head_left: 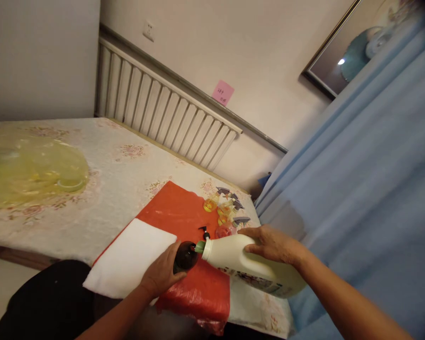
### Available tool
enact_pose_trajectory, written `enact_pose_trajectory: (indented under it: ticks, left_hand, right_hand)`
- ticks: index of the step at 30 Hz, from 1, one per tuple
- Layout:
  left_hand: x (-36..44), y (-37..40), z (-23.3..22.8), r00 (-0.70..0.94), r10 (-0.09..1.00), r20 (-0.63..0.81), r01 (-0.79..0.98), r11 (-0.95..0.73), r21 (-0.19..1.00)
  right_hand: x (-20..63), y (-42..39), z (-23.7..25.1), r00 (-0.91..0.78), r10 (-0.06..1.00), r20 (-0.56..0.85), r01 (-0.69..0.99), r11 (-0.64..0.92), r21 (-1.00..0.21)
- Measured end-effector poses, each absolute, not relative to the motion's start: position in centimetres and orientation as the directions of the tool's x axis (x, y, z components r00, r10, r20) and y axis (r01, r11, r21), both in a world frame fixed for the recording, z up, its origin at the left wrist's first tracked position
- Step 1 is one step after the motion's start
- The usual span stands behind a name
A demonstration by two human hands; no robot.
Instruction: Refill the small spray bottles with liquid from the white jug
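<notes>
The right hand (271,244) lies over the shoulder of a large cream-white jug (250,267), fingers spread and pressed on its upper side; the thumb is hidden behind the jug. The jug is tipped nearly flat above the near right corner of the red sheet (184,212), its green spout (199,246) touching the mouth of a small dark bottle (185,256). The jug's printed label faces down and away and cannot be read.

The left hand (161,274) wraps that dark bottle from the near side, fingers closed round its body, so only the bottle's upper part shows; whether it stands on the sheet or is lifted cannot be told. Just behind the bottle, on the red sheet, lies a small black pump head (205,232).

A white folded cloth (129,259) overlaps the sheet's left edge. At the sheet's far right corner stand a few small clear bottles of yellow and pink liquid with grey trigger tops (226,212); they crowd each other and their count is unclear.

Well left of the sheet, on the floral bedcover (127,165), a crumpled yellow plastic bag (28,167) is blurred and cut by the frame edge. A blue curtain (361,189) fills the right side, hiding what is behind it. A pink note (223,92) on the wall above the radiator (163,113) bears writing too small to read.
</notes>
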State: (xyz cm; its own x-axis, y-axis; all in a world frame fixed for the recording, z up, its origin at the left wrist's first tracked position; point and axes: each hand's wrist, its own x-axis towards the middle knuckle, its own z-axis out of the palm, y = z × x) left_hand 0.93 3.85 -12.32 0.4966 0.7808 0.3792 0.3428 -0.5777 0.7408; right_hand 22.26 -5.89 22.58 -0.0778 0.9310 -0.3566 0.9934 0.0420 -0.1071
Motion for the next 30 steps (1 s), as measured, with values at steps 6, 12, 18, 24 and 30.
enact_pose_trajectory:
  ticks: [6,12,18,24,30]
  left_hand:
    - [0.94,3.89,-12.35,0.496,0.781,0.379,0.335,-0.575,0.746]
    - [1.0,3.98,-12.51,0.491,0.782,0.383,0.326,-0.573,0.752]
    - [0.89,3.96,-12.35,0.497,0.779,0.382,0.322,-0.574,0.752]
    - [0.91,3.9,-12.4,0.506,0.777,0.374,0.336,-0.577,0.744]
    - [0.91,3.86,-12.48,0.504,0.777,0.376,0.347,-0.581,0.736]
  right_hand:
    - [22.27,-5.85,22.58,-0.062,0.928,-0.367,0.994,0.023,-0.111]
    - [22.31,-5.79,22.53,-0.067,0.928,-0.367,0.993,0.026,-0.117]
    - [22.26,-5.76,22.58,-0.067,0.927,-0.369,0.993,0.026,-0.116]
    - [21.81,-5.79,22.92,-0.046,0.924,-0.38,0.995,0.01,-0.095]
    - [21.54,-5.71,23.09,-0.04,0.923,-0.383,0.996,0.006,-0.09]
